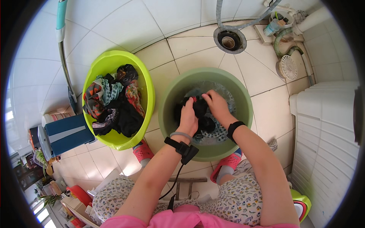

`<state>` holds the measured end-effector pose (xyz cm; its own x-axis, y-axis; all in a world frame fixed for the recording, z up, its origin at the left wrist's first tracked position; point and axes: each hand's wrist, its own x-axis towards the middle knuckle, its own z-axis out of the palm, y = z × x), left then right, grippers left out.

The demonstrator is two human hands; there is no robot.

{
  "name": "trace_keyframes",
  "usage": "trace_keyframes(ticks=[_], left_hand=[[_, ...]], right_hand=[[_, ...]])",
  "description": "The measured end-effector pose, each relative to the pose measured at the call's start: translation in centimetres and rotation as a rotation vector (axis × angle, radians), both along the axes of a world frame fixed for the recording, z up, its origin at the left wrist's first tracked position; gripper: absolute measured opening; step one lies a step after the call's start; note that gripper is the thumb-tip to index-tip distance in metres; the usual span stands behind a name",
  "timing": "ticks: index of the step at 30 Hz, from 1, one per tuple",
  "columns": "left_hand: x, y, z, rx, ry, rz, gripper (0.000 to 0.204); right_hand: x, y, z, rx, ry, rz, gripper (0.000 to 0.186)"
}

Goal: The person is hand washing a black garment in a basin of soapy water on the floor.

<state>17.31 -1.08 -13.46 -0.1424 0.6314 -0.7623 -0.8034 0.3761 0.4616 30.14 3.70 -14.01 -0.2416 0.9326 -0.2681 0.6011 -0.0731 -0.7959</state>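
Both of my hands are over a muted green basin [171, 114] of soapy water. My left hand [188, 117] grips a piece of black fabric [199, 107] that shows a small red detail at its upper edge. My right hand [215, 104] has its fingers closed on the same fabric, just right of the left. Below them, more dark cloth and a pale blue patterned cloth [218, 129] lie in the suds. To the left, a bright lime tub [148, 91] holds a pile of mixed dark and patterned clothes [123, 117].
Pink clogs [142, 152] on my feet flank the basin. Around me are a floor drain [228, 41] with a grey hose [218, 11], pipes and containers [273, 26] at back right, a white ribbed plastic unit [323, 144] at right, a pole [62, 57] and blue box [68, 135] at left.
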Motion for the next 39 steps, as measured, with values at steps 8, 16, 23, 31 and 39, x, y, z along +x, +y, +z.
trace_keyframes(ticks=[8,16,23,31,39], left_hand=[[-1.3,3.1,-3.7,-0.115,0.25,-0.157,0.035],[-0.2,2.6,-3.0,-0.112,-0.147,-0.161,0.039],[-0.7,1.6,-1.9,-0.074,-0.259,-0.142,0.033],[-0.2,1.5,1.4,-0.022,-0.058,-0.064,0.064],[2.9,0.0,3.7,0.045,-0.011,-0.078,0.031]], right_hand=[[2.1,-1.1,-4.1,0.184,-0.492,0.256,0.049],[1.5,0.0,-1.2,-0.155,0.22,0.028,0.046],[-1.9,-2.1,4.0,-0.078,0.31,0.014,0.029],[-2.3,-3.0,3.0,0.006,0.298,-0.11,0.04],[-0.4,-0.1,2.7,0.096,0.053,-0.158,0.031]])
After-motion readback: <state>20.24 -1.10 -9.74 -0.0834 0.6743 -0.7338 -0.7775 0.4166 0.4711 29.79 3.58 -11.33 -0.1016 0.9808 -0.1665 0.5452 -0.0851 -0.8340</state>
